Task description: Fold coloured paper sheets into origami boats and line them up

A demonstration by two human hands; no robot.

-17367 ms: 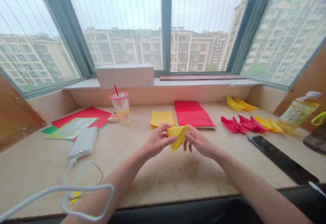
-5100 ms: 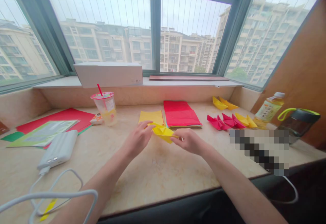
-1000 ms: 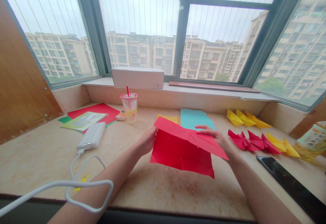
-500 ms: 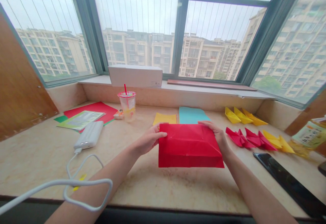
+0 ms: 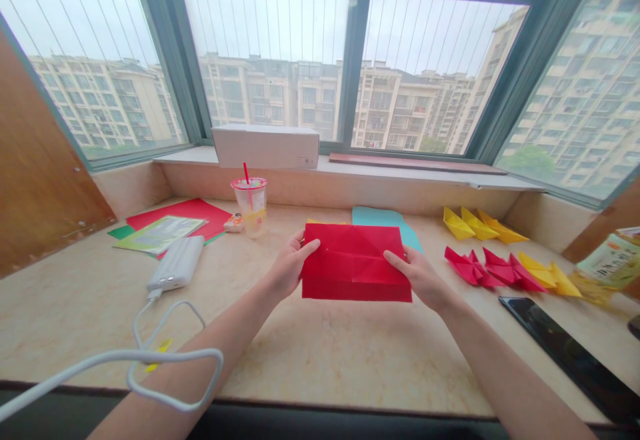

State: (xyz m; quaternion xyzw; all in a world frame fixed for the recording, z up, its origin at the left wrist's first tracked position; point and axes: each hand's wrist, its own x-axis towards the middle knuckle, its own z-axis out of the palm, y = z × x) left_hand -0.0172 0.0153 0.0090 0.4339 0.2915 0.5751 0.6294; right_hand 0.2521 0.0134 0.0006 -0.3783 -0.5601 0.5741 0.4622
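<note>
A red sheet of paper point(image 5: 356, 263) with crease lines is held up above the table, its lower edge folded into a band. My left hand point(image 5: 293, 263) pinches its left edge, thumb on the front face. On the right edge my right hand point(image 5: 417, 273) grips it the same way, thumb in front and fingers behind, mostly hidden. Behind the sheet, yellow paper point(image 5: 327, 221) shows only as a thin strip. Light blue paper point(image 5: 383, 217) lies partly covered by the red sheet and my right hand.
Folded yellow boats point(image 5: 483, 225) and folded red pieces point(image 5: 493, 270) stand at the right, near a black phone point(image 5: 565, 353) and a bottle point(image 5: 613, 260). Leftward are a lidded cup point(image 5: 251, 207), a white power bank point(image 5: 177, 263), its cable point(image 5: 150, 357) and coloured sheets point(image 5: 215, 213).
Both hands have raised the red paper slightly and shifted it left, and it now looks shorter in view. My right thumb has come onto its front face.
</note>
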